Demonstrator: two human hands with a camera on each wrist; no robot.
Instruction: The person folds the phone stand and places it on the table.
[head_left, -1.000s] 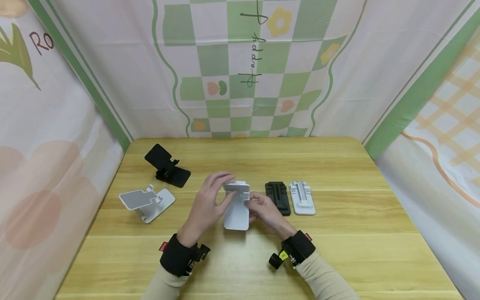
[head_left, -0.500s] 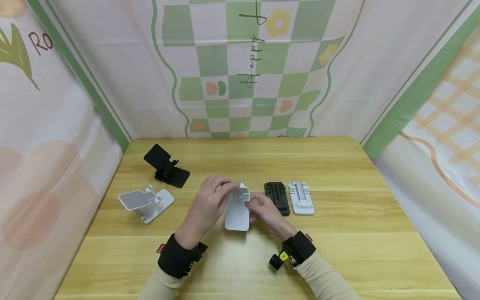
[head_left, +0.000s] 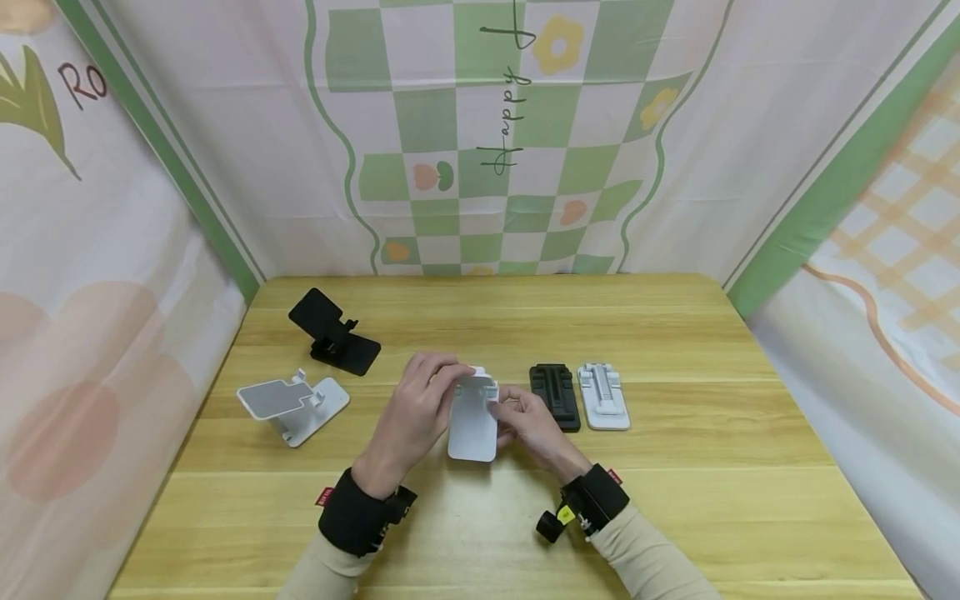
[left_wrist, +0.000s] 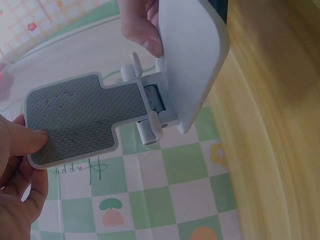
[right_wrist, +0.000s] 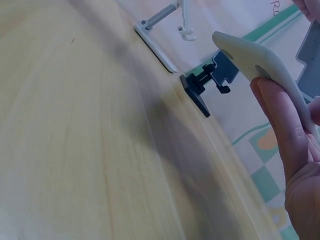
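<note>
A white phone stand point(head_left: 471, 437) is held up over the middle of the table, partly unfolded. My left hand point(head_left: 412, 408) pinches the far end of its grey padded plate point(left_wrist: 82, 117), thumb on the pad and fingers behind, as the left wrist view shows. My right hand point(head_left: 536, 425) grips the white base point(right_wrist: 265, 60) from its right side, with fingers against the underside. In the left wrist view the plate swings out from the base at a hinge point(left_wrist: 154, 97), between two small white hooks point(left_wrist: 147, 131).
An unfolded black phone stand point(head_left: 348, 354) and an unfolded white phone stand point(head_left: 326, 412) stand at the left. On the right lie a folded black phone stand point(head_left: 555, 398) and a folded white phone stand point(head_left: 604, 400), side by side. Patterned cloth point(head_left: 480, 208) hangs behind the table point(head_left: 675, 517).
My left thumb and fingers, spread apart around the stand's top a second ago, have come together on the plate's edge. The plate now tips farther back. My right hand keeps its grip, almost still.
</note>
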